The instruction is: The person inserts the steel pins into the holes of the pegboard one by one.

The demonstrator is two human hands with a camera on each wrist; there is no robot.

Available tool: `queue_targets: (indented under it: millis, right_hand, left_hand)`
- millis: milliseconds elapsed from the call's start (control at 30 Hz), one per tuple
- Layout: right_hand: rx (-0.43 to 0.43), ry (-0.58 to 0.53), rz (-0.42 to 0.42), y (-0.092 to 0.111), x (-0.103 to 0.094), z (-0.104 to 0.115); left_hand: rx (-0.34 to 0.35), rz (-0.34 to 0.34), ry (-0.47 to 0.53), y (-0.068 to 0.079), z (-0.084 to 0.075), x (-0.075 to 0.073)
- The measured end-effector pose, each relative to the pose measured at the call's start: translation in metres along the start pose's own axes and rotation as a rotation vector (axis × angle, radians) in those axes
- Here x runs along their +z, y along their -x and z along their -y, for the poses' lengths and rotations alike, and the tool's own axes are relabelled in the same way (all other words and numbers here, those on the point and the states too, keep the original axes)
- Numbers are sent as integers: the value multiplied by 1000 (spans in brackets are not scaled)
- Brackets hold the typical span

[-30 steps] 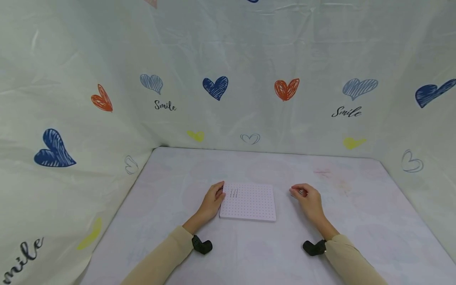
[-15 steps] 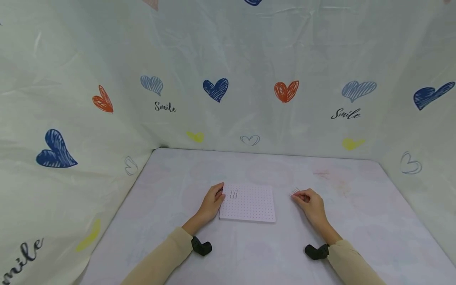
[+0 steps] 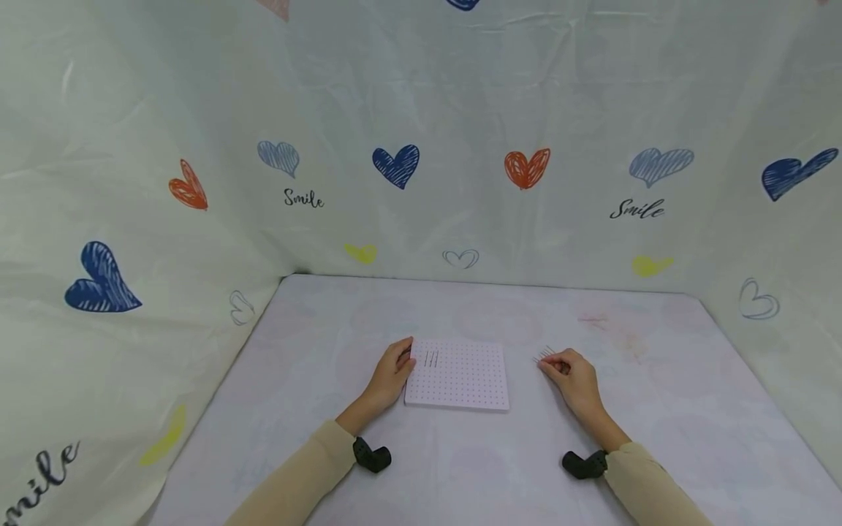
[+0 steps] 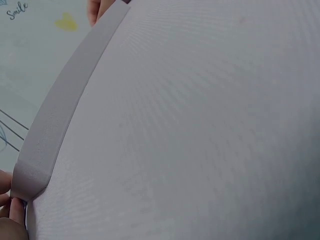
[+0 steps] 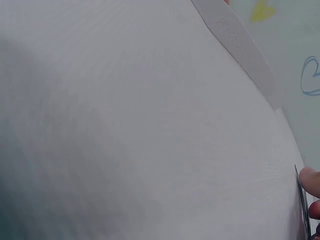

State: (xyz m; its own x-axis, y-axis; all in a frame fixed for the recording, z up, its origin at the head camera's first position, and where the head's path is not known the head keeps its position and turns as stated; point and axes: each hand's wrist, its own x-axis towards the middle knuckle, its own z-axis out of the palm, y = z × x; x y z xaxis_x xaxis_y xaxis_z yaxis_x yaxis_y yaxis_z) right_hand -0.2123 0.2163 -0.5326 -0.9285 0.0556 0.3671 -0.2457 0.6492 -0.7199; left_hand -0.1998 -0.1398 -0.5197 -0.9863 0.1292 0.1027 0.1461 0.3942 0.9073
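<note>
In the head view, a white perforated board (image 3: 468, 383) lies flat on the desk (image 3: 483, 467), between the 2 hands. The left hand (image 3: 388, 374) grips its left edge near the far corner, seemingly to brace the board against sliding. Near that corner, 3 thin dark needles (image 3: 431, 359) stand side by side in the holes, which probably hold them up. To the board's right and apart from it, the right hand (image 3: 574, 376) pinches a small bunch of loose needles (image 3: 544, 356) between thumb and fingers. They fan out past the fingertips, perhaps to make single ones easier to separate; their count is too fine to tell.

In the left wrist view, the fingertips close on the board's corner, and the 3 standing needles show beyond its side wall. A corner hold would leave most of the holes uncovered.

In the right wrist view, the fingertips appear only at the right border, with dark needles beside them, above the pale desk. The board's side wall lies well beyond, not touching that hand.
</note>
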Motion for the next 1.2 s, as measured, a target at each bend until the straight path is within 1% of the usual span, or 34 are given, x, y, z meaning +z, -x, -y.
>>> queue_targets:
  millis: [167, 400, 600, 833, 1067, 1200]
  right_hand:
    - [-17, 5, -2, 0, 0, 0]
    - [-44, 55, -5, 1, 2, -2]
    - [-61, 61, 3, 0, 3, -3]
    - [-49, 61, 28, -1, 5, -4]
    - [-61, 61, 35, 0, 5, -1]
    - [-34, 34, 51, 0, 4, 2]
  left_hand:
    - [1, 1, 11, 0, 0, 0]
    - [-7, -2, 34, 1, 2, 1]
    - [-2, -1, 36, 0, 2, 1]
    - [-6, 1, 39, 0, 2, 1]
    - [-6, -2, 34, -1, 3, 1]
    - [-5, 3, 29, -1, 2, 1]
